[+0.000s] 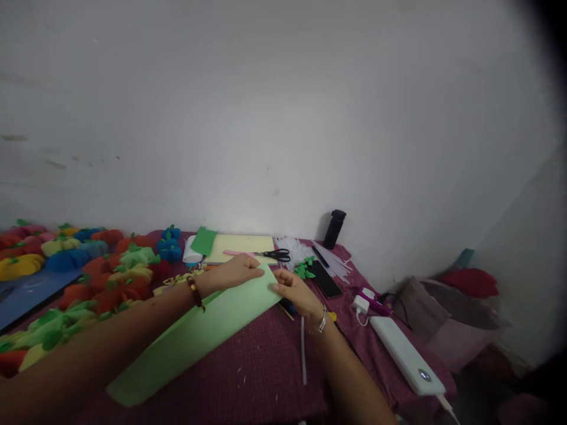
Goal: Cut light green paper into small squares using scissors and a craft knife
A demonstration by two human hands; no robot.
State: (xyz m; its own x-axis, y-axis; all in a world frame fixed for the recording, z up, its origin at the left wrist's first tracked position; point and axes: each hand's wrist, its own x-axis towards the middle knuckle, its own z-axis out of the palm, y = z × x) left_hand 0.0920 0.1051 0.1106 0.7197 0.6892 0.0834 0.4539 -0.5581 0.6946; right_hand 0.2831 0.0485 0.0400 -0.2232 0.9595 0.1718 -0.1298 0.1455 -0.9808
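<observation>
A long pale green sheet [208, 327], felt or foam by its look, is bent over lengthwise and slants across the table before me. My left hand [237, 271] pinches its upper edge near the far end. Close by, the fingers of my right hand [299, 292] grip the far right corner. The sheet's near end hangs low at the left, partly behind my left forearm. Just beyond my hands, black-handled scissors [277, 255] lie on a pale yellow pad [245, 243]. Small green leaf-shaped cutouts [305, 268] sit right of the scissors.
Colourful felt pumpkins [115, 280] crowd the table's left side. At the back right stands a black bottle [334, 229]; a dark phone [325, 279] and white strips [339, 265] lie nearby. A white power bank [407, 356] rests by the right edge, beside a fabric bag [443, 319].
</observation>
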